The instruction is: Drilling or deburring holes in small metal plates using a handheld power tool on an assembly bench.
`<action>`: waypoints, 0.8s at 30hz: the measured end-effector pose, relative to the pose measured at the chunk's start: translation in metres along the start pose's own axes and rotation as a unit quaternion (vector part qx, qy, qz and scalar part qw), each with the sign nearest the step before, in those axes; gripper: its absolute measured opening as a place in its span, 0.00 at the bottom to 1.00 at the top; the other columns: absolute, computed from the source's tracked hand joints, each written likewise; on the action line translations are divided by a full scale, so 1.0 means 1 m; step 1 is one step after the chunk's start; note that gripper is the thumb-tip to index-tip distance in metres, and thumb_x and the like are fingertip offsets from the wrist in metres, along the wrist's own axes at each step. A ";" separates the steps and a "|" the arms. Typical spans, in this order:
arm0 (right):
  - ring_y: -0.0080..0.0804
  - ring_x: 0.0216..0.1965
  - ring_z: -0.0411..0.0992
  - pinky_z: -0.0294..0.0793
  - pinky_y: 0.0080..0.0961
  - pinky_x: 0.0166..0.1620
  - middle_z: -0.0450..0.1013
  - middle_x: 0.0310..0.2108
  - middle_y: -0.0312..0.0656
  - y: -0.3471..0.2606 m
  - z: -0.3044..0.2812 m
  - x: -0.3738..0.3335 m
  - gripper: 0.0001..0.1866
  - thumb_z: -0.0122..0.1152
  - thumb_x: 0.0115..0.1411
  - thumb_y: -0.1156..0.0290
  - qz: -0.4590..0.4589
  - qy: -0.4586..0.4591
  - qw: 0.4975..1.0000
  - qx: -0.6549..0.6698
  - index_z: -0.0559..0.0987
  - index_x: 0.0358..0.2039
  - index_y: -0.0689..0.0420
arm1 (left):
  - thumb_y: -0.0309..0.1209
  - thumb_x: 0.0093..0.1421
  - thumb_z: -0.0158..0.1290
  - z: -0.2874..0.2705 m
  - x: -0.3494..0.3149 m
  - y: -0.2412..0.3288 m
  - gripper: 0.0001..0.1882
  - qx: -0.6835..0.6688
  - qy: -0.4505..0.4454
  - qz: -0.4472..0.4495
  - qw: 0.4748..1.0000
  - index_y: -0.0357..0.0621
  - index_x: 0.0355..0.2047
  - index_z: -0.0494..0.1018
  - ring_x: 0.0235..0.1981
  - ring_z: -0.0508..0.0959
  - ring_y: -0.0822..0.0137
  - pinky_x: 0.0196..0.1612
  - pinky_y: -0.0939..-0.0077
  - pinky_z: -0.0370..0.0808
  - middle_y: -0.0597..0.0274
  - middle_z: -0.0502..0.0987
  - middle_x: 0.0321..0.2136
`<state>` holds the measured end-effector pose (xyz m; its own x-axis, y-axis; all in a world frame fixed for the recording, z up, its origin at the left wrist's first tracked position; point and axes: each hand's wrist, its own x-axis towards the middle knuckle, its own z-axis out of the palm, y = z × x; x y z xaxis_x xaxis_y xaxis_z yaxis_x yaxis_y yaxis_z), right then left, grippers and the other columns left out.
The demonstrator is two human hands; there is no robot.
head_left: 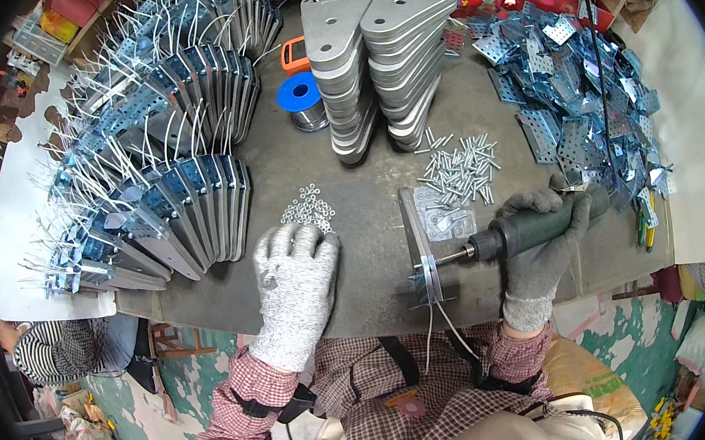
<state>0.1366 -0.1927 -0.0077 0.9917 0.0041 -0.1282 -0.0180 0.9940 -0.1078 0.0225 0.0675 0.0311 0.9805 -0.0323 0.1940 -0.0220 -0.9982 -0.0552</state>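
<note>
My right hand [531, 262], in a grey glove, grips a dark green electric screwdriver [540, 226] lying sideways. Its bit meets a blue-zinc bracket fixed to a flat grey metal plate [414, 224] standing on edge; two white wires hang from this end toward my lap. My left hand [297, 274], gloved in speckled white-grey, is palm down at the near edge of a pile of small nuts [309, 207]. Its fingers are bent and close together, the tips hidden beneath. A heap of screws [460, 169] lies beyond the plate, by a small clear plastic bag [445, 213].
Rows of wired plates with brackets [198, 201] fan out at left. Two stacks of grey plates [342, 68] stand at the back, beside a blue solder spool [300, 93] and an orange meter [294, 55]. Loose perforated brackets [556, 90] and yellow-green-handled pliers [646, 221] lie right.
</note>
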 end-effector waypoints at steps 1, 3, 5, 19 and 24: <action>0.26 0.32 0.70 0.73 0.33 0.48 0.67 0.27 0.31 0.000 -0.001 0.000 0.21 0.59 0.69 0.53 0.002 -0.001 1.000 0.005 0.73 0.51 0.55 | 0.29 0.54 0.57 -0.001 0.000 0.000 0.14 0.017 -0.025 0.017 0.999 0.47 0.43 0.81 0.55 0.72 0.53 0.64 0.51 0.62 0.57 0.76 0.46; 0.26 0.32 0.69 0.73 0.32 0.47 0.67 0.27 0.32 0.002 0.002 0.000 0.20 0.59 0.69 0.53 0.002 0.002 1.000 -0.006 0.73 0.51 0.56 | 0.29 0.56 0.54 -0.004 0.007 0.001 0.13 0.043 -0.062 0.052 0.996 0.44 0.42 0.80 0.55 0.73 0.54 0.64 0.52 0.63 0.55 0.76 0.46; 0.26 0.32 0.69 0.73 0.31 0.47 0.67 0.27 0.32 0.001 0.002 -0.001 0.20 0.58 0.69 0.54 0.003 0.009 1.000 -0.013 0.73 0.51 0.57 | 0.30 0.56 0.53 -0.003 0.015 0.003 0.13 0.063 -0.085 0.087 0.991 0.41 0.40 0.80 0.55 0.73 0.54 0.64 0.53 0.64 0.54 0.77 0.46; 0.25 0.32 0.71 0.75 0.31 0.48 0.69 0.27 0.32 0.003 -0.001 0.000 0.17 0.58 0.70 0.55 -0.006 0.004 1.000 -0.030 0.73 0.47 0.56 | 0.32 0.53 0.58 0.001 0.035 -0.011 0.11 0.047 -0.081 0.113 0.989 0.42 0.36 0.79 0.49 0.75 0.54 0.57 0.57 0.67 0.54 0.77 0.41; 0.24 0.32 0.71 0.75 0.31 0.48 0.69 0.27 0.32 0.000 -0.004 0.001 0.17 0.58 0.70 0.54 -0.010 0.000 0.999 -0.046 0.73 0.47 0.55 | 0.33 0.49 0.62 0.010 0.032 -0.005 0.12 -0.059 -0.023 0.081 0.995 0.43 0.33 0.75 0.46 0.74 0.53 0.53 0.56 0.67 0.54 0.75 0.37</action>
<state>0.1369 -0.1929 -0.0121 0.9921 -0.0160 -0.1244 -0.0093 0.9798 -0.1996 0.0561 0.0718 0.0278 0.9702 -0.1932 0.1460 -0.2001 -0.9792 0.0338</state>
